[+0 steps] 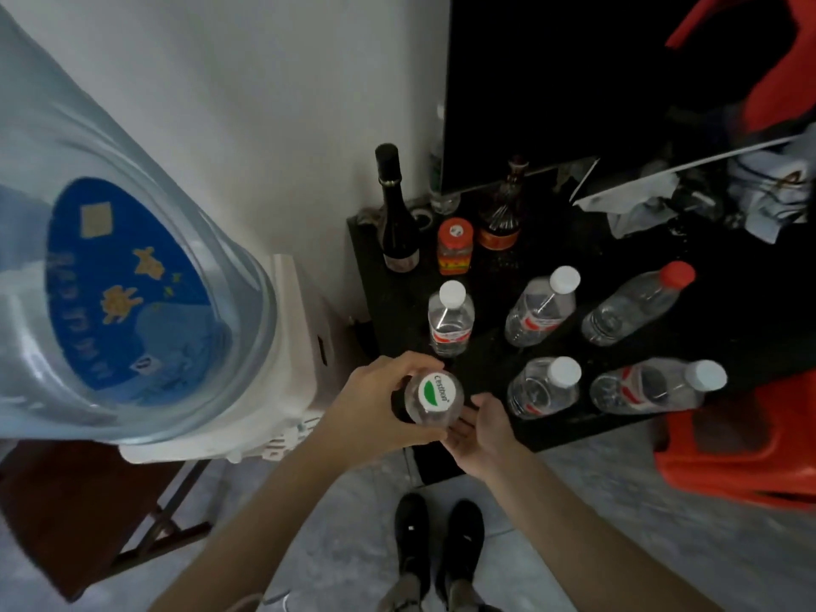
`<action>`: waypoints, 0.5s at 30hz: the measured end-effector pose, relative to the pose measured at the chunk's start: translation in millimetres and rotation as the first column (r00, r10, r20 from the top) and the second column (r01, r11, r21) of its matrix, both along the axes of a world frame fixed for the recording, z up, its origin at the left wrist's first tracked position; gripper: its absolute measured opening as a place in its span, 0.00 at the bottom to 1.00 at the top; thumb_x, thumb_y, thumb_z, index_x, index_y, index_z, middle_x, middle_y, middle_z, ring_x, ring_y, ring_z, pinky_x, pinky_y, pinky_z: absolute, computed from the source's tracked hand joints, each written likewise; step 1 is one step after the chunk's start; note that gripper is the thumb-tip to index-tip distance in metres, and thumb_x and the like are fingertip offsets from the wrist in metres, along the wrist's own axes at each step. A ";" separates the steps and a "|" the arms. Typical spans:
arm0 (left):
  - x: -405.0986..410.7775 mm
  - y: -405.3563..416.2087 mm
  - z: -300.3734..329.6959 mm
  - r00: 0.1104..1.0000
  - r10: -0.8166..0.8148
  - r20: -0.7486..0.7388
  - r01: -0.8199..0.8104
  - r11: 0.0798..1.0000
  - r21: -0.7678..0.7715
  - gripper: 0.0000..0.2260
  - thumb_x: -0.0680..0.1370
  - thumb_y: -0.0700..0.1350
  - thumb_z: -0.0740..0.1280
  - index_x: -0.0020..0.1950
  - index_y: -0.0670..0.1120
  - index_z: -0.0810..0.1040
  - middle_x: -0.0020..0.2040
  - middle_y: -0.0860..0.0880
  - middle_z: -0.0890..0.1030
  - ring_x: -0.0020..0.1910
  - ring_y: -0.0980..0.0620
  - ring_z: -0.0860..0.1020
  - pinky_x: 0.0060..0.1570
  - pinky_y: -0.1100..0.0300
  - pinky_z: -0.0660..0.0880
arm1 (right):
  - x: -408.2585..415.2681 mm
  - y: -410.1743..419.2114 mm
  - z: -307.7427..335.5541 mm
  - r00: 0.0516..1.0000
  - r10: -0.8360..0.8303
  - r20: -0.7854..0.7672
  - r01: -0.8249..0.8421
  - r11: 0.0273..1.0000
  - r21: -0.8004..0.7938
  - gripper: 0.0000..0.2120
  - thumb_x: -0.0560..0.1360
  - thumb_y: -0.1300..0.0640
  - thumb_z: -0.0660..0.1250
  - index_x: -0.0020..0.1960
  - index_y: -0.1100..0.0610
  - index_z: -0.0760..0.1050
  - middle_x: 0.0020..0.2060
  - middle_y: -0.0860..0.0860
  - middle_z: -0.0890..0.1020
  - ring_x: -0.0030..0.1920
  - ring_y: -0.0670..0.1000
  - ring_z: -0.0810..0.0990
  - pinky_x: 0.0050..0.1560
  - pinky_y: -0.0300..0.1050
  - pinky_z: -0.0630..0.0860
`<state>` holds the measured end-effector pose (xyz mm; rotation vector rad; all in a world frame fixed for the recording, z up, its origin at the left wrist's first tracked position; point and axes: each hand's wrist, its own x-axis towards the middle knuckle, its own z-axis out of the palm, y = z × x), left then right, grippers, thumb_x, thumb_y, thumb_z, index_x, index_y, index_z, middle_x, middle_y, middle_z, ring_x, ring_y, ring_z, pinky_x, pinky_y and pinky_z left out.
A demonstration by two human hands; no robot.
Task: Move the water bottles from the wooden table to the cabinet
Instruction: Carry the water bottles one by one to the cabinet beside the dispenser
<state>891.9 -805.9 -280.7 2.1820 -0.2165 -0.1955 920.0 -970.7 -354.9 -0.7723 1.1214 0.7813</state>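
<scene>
Bare arms, dark footwear
No sleeves on either forearm; black shoes (437,547) with grey trouser cuffs (435,598) below.

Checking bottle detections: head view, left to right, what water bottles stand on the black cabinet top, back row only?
White-capped bottle → second white-capped bottle → red-capped bottle. The left hand holds a green-labelled bottle in front of them, off the row.
</scene>
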 end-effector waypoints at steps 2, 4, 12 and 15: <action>0.6 -2.7 -12.0 1.000 -0.014 -0.025 0.014 1.000 0.005 0.29 0.65 0.56 0.79 0.64 0.61 0.74 0.58 0.73 0.76 0.58 0.59 0.79 0.58 0.62 0.78 | 2.9 0.8 -12.3 1.000 0.020 -0.017 -0.020 0.999 -0.041 0.19 0.82 0.51 0.55 0.58 0.64 0.76 0.49 0.62 0.82 0.47 0.58 0.81 0.36 0.48 0.75; 1.8 -4.4 -27.0 0.999 0.002 -0.052 -0.002 1.000 0.005 0.29 0.66 0.51 0.82 0.64 0.58 0.76 0.56 0.74 0.76 0.59 0.58 0.78 0.59 0.62 0.78 | 6.4 2.7 -22.1 0.999 0.027 -0.027 -0.029 0.997 -0.068 0.19 0.81 0.51 0.55 0.59 0.64 0.76 0.50 0.61 0.82 0.46 0.57 0.81 0.34 0.47 0.73; 9.7 -10.1 -58.0 0.992 0.002 -0.126 -0.001 1.000 0.009 0.29 0.66 0.58 0.76 0.66 0.55 0.75 0.55 0.70 0.75 0.61 0.58 0.76 0.62 0.52 0.78 | 20.1 3.8 -40.2 0.998 -0.007 -0.055 -0.001 0.992 -0.127 0.19 0.81 0.50 0.54 0.58 0.64 0.73 0.47 0.62 0.81 0.45 0.58 0.80 0.35 0.48 0.73; 10.0 -10.5 -65.4 0.992 -0.009 -0.129 0.014 0.999 0.036 0.28 0.66 0.59 0.74 0.65 0.58 0.73 0.55 0.68 0.76 0.61 0.58 0.76 0.62 0.52 0.78 | 21.5 2.8 -45.9 0.998 -0.037 -0.057 0.029 0.990 -0.141 0.18 0.81 0.49 0.55 0.58 0.64 0.72 0.46 0.62 0.79 0.46 0.58 0.79 0.48 0.50 0.77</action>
